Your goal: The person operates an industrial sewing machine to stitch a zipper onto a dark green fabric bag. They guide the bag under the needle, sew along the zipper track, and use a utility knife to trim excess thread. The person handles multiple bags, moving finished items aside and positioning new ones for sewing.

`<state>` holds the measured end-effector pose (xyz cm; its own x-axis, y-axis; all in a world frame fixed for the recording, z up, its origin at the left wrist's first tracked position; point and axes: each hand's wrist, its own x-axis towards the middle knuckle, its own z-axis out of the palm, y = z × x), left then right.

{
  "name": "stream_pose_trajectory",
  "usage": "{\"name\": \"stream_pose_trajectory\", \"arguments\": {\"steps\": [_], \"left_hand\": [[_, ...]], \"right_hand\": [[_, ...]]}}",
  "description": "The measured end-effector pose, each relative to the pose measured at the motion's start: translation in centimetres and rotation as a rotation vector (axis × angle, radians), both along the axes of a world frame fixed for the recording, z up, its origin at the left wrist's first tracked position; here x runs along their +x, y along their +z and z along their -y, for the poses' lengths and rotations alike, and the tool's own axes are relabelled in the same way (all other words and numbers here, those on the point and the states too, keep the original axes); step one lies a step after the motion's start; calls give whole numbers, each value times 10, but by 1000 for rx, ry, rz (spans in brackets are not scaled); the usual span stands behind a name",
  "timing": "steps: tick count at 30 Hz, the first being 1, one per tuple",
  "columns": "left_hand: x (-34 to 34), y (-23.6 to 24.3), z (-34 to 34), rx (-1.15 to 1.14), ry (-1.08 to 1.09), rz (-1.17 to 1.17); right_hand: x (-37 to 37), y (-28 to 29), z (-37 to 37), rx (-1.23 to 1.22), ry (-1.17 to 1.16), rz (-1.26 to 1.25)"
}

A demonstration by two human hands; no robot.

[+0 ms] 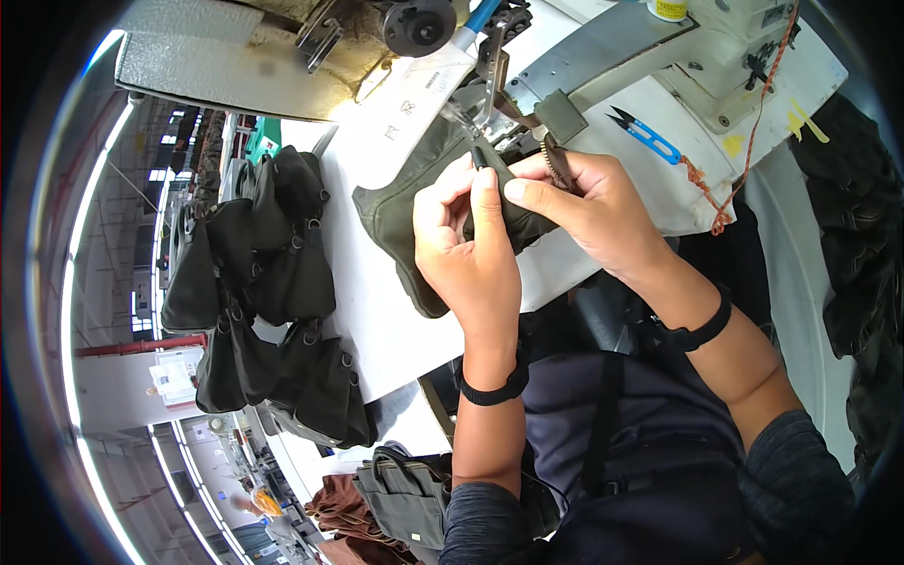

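My white table [372, 315] leaves bare room on the left, up to a pile of dark bags [268, 287]; its near edge runs beneath my wrists. Dark green fabric [400, 226] lies on it, between my fingers. Near left sits a handbag [405, 508], contents hidden. My left hand [471, 245] pinches the fabric; my right hand [603, 207] pinches it too, beside a zipper strip [554, 168]. Blue snips [643, 132] lie far right.

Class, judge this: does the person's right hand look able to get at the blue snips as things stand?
Probably yes: nothing visible separates the blue snips, on the white table, from the right hand, though it now grips the dark green piece.
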<state>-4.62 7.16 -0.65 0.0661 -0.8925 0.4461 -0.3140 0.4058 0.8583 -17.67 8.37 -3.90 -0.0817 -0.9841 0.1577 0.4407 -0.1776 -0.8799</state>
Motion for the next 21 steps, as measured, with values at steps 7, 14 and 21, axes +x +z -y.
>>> {"name": "stream_pose_trajectory", "arguments": {"steps": [7,14,21], "left_hand": [[-3,-9,11,-40,-40,-115],[-3,-3,18,-18,-61,-98],[-1,4,34,-81,18,113]], "right_hand": [[-1,0,13,-12,-8,23],[1,7,17,4,-11,30],[-3,23,24,83,-79,-104]]}}
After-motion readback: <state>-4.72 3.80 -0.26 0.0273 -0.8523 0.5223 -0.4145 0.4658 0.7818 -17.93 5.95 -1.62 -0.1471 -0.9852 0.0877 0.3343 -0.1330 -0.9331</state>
